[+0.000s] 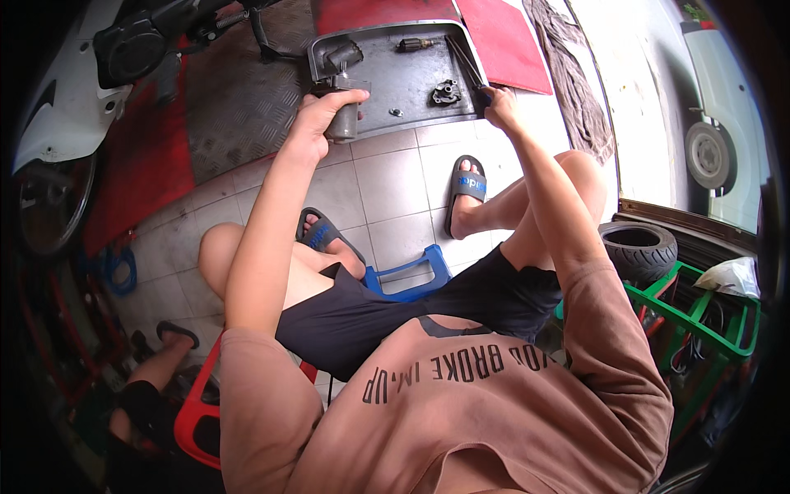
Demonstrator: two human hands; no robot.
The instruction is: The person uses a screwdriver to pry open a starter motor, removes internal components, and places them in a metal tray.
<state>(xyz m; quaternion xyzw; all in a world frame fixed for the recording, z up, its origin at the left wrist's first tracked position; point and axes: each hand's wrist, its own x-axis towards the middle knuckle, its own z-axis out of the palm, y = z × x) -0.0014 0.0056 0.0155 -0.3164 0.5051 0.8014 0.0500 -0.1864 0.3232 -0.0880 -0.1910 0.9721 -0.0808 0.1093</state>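
My left hand (pixel 319 122) is closed around a grey metal cylindrical housing (pixel 343 123) with a squarish flange, held at the near left corner of a shallow grey metal tray (pixel 387 125). My right hand (pixel 500 109) is at the tray's near right corner, closed on a long thin tool (pixel 466 64) with a dark handle, its shaft slanting over the tray; its kind is hard to make out. In the tray lie a grey metal sleeve (pixel 344 56), a dark motor armature (pixel 415 44), a black bracket-like part (pixel 445 93) and a small metal piece (pixel 396 112).
A white motorcycle (pixel 70 107) stands at the left beside red mats and a metal plate (pixel 234 99). A blue plastic stool (pixel 411 276) is between my legs. At the right are a tire (pixel 638 251) and a green rack (pixel 708 321). Another person's leg (pixel 156 366) shows lower left.
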